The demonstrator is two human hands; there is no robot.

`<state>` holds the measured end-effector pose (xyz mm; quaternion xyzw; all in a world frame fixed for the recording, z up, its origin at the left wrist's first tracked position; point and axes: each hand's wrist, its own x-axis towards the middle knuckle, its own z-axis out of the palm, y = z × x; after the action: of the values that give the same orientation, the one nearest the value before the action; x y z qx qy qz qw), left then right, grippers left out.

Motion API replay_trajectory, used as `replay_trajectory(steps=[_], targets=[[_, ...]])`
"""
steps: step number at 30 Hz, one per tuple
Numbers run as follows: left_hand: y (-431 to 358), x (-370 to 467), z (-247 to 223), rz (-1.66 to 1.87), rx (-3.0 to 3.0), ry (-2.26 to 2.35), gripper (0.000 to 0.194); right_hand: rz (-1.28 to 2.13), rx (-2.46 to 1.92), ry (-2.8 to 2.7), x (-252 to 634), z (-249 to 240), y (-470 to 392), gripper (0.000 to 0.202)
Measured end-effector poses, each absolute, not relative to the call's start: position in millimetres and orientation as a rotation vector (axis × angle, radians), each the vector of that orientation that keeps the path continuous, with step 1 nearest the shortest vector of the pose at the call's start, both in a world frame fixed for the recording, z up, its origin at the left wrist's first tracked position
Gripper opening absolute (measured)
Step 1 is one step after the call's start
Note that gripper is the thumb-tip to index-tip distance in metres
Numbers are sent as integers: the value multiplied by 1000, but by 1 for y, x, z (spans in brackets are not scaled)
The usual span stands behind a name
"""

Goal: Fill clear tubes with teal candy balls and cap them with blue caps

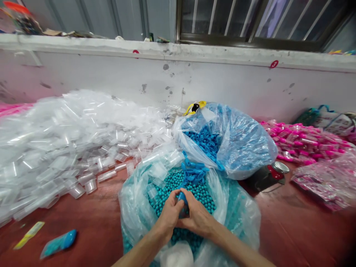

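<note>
Tube [184,211], held over the beads [172,181] in the near bag [133,207], should be light and rather slippery, stiff but apt to give under a hard pinch; its clear sides seem the best hold. Left hand [170,208] and right hand [197,216] clasp it together. Its long axis seems to run away from the wearer, blue cap [181,196] toward the worktop's [94,222] far edge, tilt unclear. Beyond lie blue pieces [194,170]; clear cups [89,148] heap leftward along that edge
</note>
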<state>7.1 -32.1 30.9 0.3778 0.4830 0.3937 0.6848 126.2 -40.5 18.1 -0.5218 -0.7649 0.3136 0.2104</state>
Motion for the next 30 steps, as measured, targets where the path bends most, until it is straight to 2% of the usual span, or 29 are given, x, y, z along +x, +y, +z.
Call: replay_trajectory(steps=[3,8,12,16,19,24,30], targets=[[-33,4,34,803,787,1067,44,919,-1525,-2172,128,19,-42,98],[-36,2,35,887,842,1018,42,904,-1505,-2128,127,32,-46,85],[-37,2,34,896,886,1040,42,982,-1560,-2130,124,37,-50,98],[-40,3,32,950,862,1016,44,766,-1556,-2078,117,35,-53,77],[-42,5,33,976,865,975,36,653,-1458,-2070,114,36,-52,69],[-43,7,36,1005,851,961,23,669,-1327,-2040,116,36,-47,64],[-44,6,30,1060,1146,1108,10,471,-1384,-2009,112,1,-54,76]])
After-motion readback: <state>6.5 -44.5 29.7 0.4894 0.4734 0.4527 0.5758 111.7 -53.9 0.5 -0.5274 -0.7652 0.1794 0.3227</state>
